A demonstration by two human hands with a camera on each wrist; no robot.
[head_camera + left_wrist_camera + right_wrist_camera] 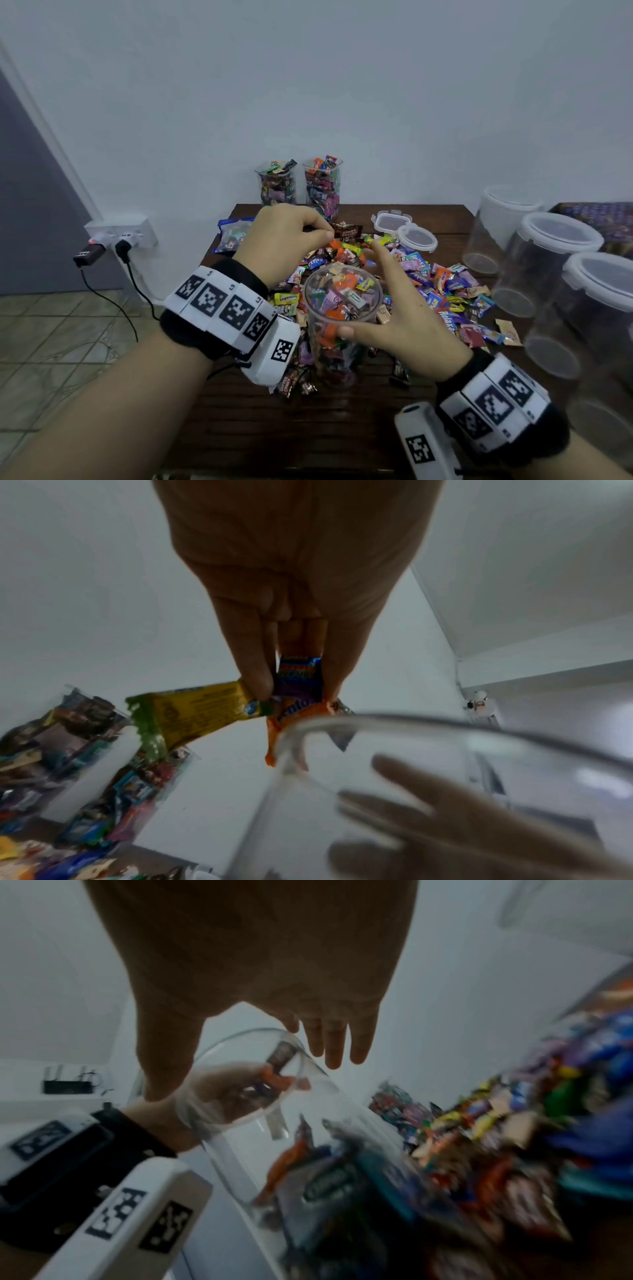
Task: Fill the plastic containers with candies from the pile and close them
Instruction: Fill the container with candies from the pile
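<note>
A clear plastic container [329, 349] stands on the wooden table [308, 428], filled with wrapped candies almost to the rim. My left hand [325, 233] hovers just behind and above it. In the left wrist view that hand [298, 693] pinches a small bunch of candies [192, 715] in yellow, blue-purple and orange wrappers over the container's rim [377, 721]. My right hand [363, 291] spans the container with straight fingers, and its thumb touches the near wall. The right wrist view shows that hand [246, 1074] spread above the container [240, 1123]. The candy pile [438, 284] lies behind and to the right.
Two filled, lidless containers [275, 186] [323, 186] stand at the back by the wall. Two loose lids [392, 221] [416, 238] lie near them. Lidded empty containers [548, 260] line the right side. A blue candy bag [233, 233] lies back left; a wall socket with chargers [120, 236] is further left.
</note>
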